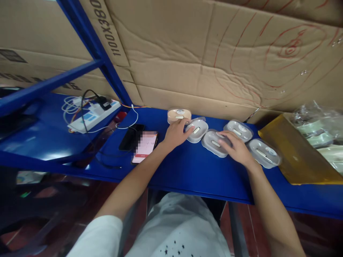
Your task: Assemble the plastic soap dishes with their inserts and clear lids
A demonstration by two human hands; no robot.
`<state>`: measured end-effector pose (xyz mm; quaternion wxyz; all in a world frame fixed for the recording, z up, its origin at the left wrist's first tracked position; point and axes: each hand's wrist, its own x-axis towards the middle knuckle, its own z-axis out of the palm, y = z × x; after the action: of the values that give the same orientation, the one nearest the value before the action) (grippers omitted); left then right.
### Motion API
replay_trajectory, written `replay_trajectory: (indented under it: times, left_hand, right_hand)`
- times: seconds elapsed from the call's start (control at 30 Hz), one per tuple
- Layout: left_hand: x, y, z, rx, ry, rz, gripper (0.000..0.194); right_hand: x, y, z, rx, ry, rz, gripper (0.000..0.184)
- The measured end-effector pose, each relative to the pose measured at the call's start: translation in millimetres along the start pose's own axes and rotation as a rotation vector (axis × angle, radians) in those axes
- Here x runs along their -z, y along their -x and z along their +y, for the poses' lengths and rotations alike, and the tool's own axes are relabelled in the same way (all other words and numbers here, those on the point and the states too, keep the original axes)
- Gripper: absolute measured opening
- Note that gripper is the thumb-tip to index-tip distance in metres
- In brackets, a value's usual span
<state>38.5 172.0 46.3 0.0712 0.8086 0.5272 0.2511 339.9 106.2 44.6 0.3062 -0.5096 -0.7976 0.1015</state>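
Note:
Along the blue tabletop sit several small oval plastic boxes with clear lids, each with a short pale bar on top. My left hand (175, 135) is closed around the left end of a grey box (198, 131), thumb on its top, other fingers partly hidden. Just behind those knuckles is a peach box (177, 113). With thumb and fingers my right hand (237, 149) grips the right side of a second grey box (213, 144), which lies close against the first. Two further grey boxes, one behind (238, 131) and one to the right (264, 153), flank my right hand.
Two phones, one dark (128, 137) and one with a lit screen (146, 146), lie left of my left forearm. Farther left is a white power strip (93, 116) with cables. A brown-taped carton (297, 153) holding plastic-wrapped pieces stands at right. Cardboard (174, 53) backs the table.

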Motion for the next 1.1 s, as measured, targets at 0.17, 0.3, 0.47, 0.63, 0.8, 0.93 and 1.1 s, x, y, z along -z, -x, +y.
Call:
replay_trajectory:
  times: [0.17, 0.3, 0.47, 0.63, 0.8, 0.93, 1.1]
  left_hand:
    - [8.4, -5.6, -12.7, -0.033, -0.042, -0.009, 0.039]
    - [18.8, -27.3, -30.2, 0.055, -0.125, -0.034, 0.059]
    - [28.7, -45.8, -49.2, 0.186, -0.188, -0.111, 0.06]
    - [28.9, -36.5, -45.7, 0.266, -0.201, 0.002, 0.054]
    - [28.7, -34.4, -39.2, 0.32, -0.181, 0.066, 0.054]
    - [30.2, -35.1, -37.3, 0.333, -0.164, 0.083, 0.052]
    - [31.5, -33.7, -38.6, 0.344, -0.18, 0.069, 0.047]
  right_hand:
    - [-5.4, -5.6, 9.2, -0.01, 0.067, 0.106, 0.045]
    - [-0.5, -7.8, 37.2, -0.053, 0.261, 0.172, 0.05]
    - [18.2, -6.0, 70.6, -0.27, 0.458, 0.196, 0.055]
    - [19.4, -1.7, 69.6, -0.272, 0.481, 0.158, 0.055]
    - [18.6, 1.4, 68.6, -0.25, 0.48, 0.141, 0.068]
    - [17.9, 1.7, 66.2, -0.275, 0.348, 0.174, 0.066]
    - [11.6, 1.3, 51.2, -0.344, 0.357, 0.206, 0.066]
